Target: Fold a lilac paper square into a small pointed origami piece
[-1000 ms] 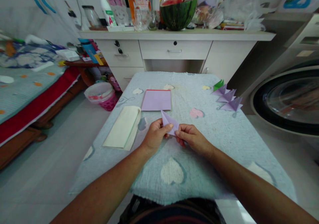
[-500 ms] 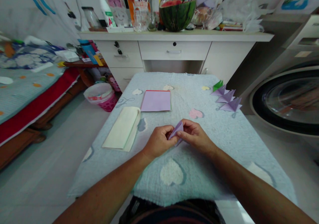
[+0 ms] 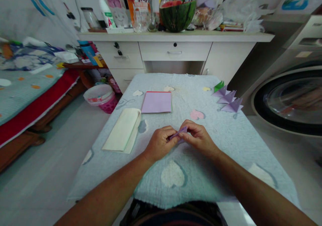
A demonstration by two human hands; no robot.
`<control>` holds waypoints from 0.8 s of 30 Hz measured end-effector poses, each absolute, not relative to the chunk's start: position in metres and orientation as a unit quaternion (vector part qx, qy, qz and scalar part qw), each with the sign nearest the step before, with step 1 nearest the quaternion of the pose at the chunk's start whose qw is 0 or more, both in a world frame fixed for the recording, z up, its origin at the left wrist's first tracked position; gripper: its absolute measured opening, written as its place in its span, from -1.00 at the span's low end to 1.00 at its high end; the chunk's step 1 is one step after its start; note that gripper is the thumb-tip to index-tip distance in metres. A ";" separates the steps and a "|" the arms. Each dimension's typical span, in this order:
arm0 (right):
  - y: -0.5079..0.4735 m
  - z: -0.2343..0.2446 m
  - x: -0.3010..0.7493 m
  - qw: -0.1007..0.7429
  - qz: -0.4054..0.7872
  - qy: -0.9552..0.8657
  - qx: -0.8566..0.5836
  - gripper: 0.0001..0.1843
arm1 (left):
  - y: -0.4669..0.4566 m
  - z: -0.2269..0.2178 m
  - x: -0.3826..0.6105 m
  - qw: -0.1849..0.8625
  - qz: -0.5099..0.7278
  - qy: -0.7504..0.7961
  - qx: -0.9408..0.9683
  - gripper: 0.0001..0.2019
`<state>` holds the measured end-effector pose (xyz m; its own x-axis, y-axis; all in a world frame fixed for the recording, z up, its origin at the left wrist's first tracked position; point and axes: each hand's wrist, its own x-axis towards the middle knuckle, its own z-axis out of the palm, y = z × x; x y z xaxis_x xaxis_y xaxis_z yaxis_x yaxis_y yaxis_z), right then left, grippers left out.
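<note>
Between my two hands is a small folded piece of purple paper, held just above the cloth-covered table. My left hand pinches its left end, and my right hand pinches the right end with thumb and fingers. Part of the folded paper is hidden by my fingers. Beyond my hands lies a stack of square paper, purple on top with a red edge showing. To its left is a folded cream sheet. Several folded paper pieces, purple and one green, stand at the table's far right.
Behind the table is a white cabinet bearing a cut watermelon, a bottle, jars and bags. A washing machine stands at the right. At the left are a bed and a pink bin.
The folded purple paper has tipped flatter between my fingers; before, its point stood up higher. Both hands stay in nearly the same place, and the view has shifted slightly.
</note>
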<state>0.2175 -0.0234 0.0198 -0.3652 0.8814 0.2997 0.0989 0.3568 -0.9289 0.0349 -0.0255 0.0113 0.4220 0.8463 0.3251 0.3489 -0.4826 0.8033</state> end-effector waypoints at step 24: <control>-0.022 0.020 0.223 0.456 0.405 -0.702 -0.369 -0.81 | -0.023 0.003 0.035 0.361 0.341 0.398 0.771 -0.75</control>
